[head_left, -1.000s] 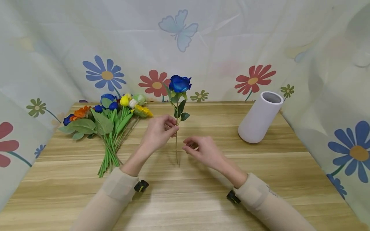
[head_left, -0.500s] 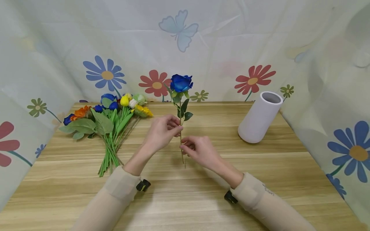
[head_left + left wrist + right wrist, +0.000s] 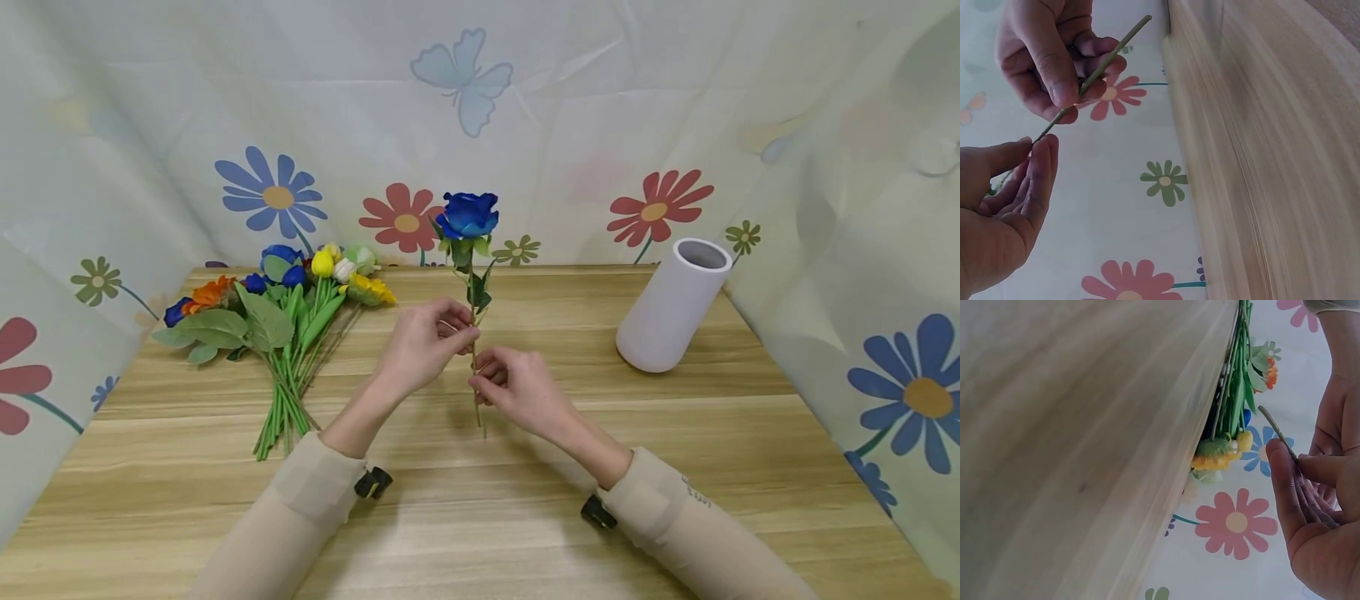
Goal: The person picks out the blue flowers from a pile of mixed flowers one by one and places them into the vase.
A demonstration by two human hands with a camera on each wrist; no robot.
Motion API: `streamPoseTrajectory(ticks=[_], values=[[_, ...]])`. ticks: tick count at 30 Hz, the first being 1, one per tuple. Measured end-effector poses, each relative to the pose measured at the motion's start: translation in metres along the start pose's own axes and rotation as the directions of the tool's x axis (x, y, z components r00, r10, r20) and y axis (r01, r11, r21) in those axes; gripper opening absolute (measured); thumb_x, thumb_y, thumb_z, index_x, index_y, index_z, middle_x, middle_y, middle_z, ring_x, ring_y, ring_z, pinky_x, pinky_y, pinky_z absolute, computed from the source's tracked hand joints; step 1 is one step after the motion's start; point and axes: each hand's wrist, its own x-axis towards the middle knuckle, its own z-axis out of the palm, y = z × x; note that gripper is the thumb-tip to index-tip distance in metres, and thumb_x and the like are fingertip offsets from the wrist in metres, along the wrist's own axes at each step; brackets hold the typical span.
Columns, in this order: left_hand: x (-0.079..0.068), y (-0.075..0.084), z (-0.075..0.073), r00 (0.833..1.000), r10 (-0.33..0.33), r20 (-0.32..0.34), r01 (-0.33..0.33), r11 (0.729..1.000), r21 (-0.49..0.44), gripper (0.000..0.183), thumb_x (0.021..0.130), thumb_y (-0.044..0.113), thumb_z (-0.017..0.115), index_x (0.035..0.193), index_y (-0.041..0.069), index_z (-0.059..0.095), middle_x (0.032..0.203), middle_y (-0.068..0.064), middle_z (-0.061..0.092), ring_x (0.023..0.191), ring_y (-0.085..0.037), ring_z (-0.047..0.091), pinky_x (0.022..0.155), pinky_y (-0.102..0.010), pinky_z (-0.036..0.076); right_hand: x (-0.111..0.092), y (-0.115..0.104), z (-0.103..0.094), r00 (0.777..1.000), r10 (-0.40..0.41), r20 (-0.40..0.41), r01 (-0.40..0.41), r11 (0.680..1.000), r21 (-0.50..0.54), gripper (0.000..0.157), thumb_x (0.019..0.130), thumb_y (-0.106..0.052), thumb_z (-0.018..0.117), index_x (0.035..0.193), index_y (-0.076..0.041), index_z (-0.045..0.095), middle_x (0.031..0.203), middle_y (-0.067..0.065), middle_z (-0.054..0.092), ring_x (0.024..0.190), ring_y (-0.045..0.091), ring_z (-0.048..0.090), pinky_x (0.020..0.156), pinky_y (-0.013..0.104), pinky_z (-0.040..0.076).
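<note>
A blue artificial rose [image 3: 468, 215] stands upright in front of me, its bloom at the top and green leaves below it. My left hand [image 3: 423, 343] pinches the stem between thumb and fingers just under the leaves. Lower on the same stem [image 3: 1102, 65], my right hand [image 3: 525, 392] pinches it, thumb against the fingertips. The bare stem end [image 3: 1267, 415] sticks out past the right fingers. In the left wrist view both hands grip the stem one after the other, with the rose head out of view.
On the left of the wooden table [image 3: 480, 517] lies a bunch of artificial flowers [image 3: 285, 358], blue, orange, yellow and white, with green stems. A white tapered vase [image 3: 667, 317] stands at the right. A flower-printed curtain [image 3: 570, 133] encloses the back and sides.
The rose and left hand have shifted slightly right. My right hand has come in to the left and taken hold of the lower stem. The rose has turned a little, its leaves facing differently.
</note>
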Motion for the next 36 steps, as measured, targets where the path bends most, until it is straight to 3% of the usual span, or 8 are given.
streamPoseTrajectory(ticks=[14,20,24,28,36], values=[[0.0021,0.0043,0.0039,0.995,0.072,-0.062,-0.073,0.997,-0.018,0.012,0.095,0.012,0.076,0.102,0.003,0.072,0.087,-0.005,0.074,0.073,-0.013,0.072,0.07,-0.03,0.06,0.0006,-0.0035,-0.0053,0.998,0.038,-0.049,-0.035,0.998,0.047,0.01,0.093,0.002,0.074,0.096,0.002,0.065,0.082,0.009,0.07,0.066,0.018,0.072,0.059,0.03,0.059],[0.0021,0.0045,0.0056,0.992,0.094,-0.088,-0.098,0.994,-0.044,0.013,0.094,0.013,0.078,0.101,0.004,0.073,0.087,-0.004,0.074,0.073,-0.013,0.073,0.07,-0.029,0.059,0.0014,-0.0059,-0.0068,0.997,0.059,-0.057,-0.055,0.996,0.065,0.01,0.093,0.002,0.074,0.096,0.001,0.064,0.082,0.009,0.071,0.067,0.029,0.073,0.059,0.033,0.06],[0.0018,0.0055,0.0049,0.991,0.085,-0.103,-0.092,0.994,-0.064,0.014,0.094,0.014,0.078,0.101,0.003,0.073,0.086,-0.004,0.074,0.073,-0.014,0.073,0.07,-0.03,0.06,0.0019,-0.007,-0.0081,0.997,0.055,-0.058,-0.052,0.997,0.057,0.01,0.093,0.002,0.074,0.096,0.002,0.064,0.082,0.01,0.072,0.068,0.033,0.073,0.059,0.035,0.06],[0.0015,0.0067,0.0044,0.992,0.067,-0.109,-0.076,0.994,-0.082,0.014,0.093,0.014,0.079,0.1,0.002,0.073,0.087,-0.004,0.074,0.074,-0.015,0.073,0.07,-0.03,0.06,0.0023,-0.0081,-0.0087,0.997,0.046,-0.062,-0.044,0.999,0.031,0.011,0.092,0.002,0.075,0.096,0.001,0.064,0.082,0.01,0.072,0.068,0.029,0.073,0.058,0.029,0.059],[0.0007,0.0056,0.0052,0.997,0.006,-0.074,-0.015,0.992,-0.127,0.013,0.093,0.013,0.079,0.099,0.002,0.074,0.089,-0.005,0.074,0.075,-0.016,0.073,0.071,-0.033,0.06,0.004,-0.0105,-0.0095,0.996,0.019,-0.09,-0.019,1.0,-0.003,0.011,0.091,0.002,0.075,0.094,0.001,0.065,0.08,0.007,0.07,0.066,0.027,0.073,0.057,0.026,0.058]])
